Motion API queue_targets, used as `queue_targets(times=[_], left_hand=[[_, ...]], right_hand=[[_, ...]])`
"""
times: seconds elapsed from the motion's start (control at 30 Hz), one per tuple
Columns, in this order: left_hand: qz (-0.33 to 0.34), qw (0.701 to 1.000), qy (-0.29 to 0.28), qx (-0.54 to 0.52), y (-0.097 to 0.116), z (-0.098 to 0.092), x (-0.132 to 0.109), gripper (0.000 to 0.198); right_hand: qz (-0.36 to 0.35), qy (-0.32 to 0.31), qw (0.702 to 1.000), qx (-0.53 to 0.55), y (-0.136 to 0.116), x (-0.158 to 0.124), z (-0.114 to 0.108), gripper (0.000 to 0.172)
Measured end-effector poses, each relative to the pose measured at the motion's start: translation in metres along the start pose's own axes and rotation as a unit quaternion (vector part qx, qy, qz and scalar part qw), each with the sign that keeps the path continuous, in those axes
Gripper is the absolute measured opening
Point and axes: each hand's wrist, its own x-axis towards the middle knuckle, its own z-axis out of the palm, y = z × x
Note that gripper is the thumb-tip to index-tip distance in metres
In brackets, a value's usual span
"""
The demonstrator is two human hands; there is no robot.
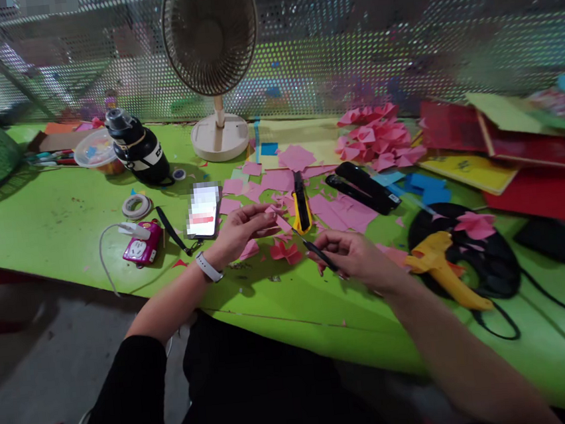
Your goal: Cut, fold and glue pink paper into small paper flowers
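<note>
Between the thumb and fingers of my left hand (247,229) is a small folded piece of pink paper (282,222). My right hand (349,255) is closed around black-handled scissors (321,255), whose metal tip points at the lower edge of that paper. Just below the paper, a pink paper flower (285,252) lies on the green table (262,314). A yellow and black utility knife (301,203) rests behind my hands among pink paper sheets (342,211). The scissors' finger loops are mostly hidden by my right hand.
A black stapler (363,187) and a heap of pink paper flowers (380,136) lie behind. At right sits a yellow glue gun (434,257) on a black disc. Left stand a phone (204,209), tape roll (137,206), pink power socket (143,245), black bottle (139,149) and fan (220,138).
</note>
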Motion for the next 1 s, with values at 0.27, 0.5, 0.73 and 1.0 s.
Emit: queue_targets(times=[0.27,0.5,0.73,1.0], left_hand=[[-0.004,1.000,-0.004,-0.024,-0.001,-0.001,0.000,0.033],[0.003,0.999,-0.027,-0.030,-0.004,-0.002,0.000,0.036],[-0.007,0.998,-0.019,-0.054,-0.005,-0.001,0.000,0.028],[-0.040,0.997,0.013,-0.070,-0.010,0.002,0.001,0.022]], right_hand=[[0.008,0.013,1.000,-0.012,-0.006,0.000,0.005,0.052],[0.013,0.019,1.000,-0.015,-0.008,0.001,0.006,0.051],[0.010,0.029,0.999,-0.025,-0.013,0.001,0.010,0.055],[0.009,0.018,0.999,-0.034,-0.007,0.003,0.008,0.052]])
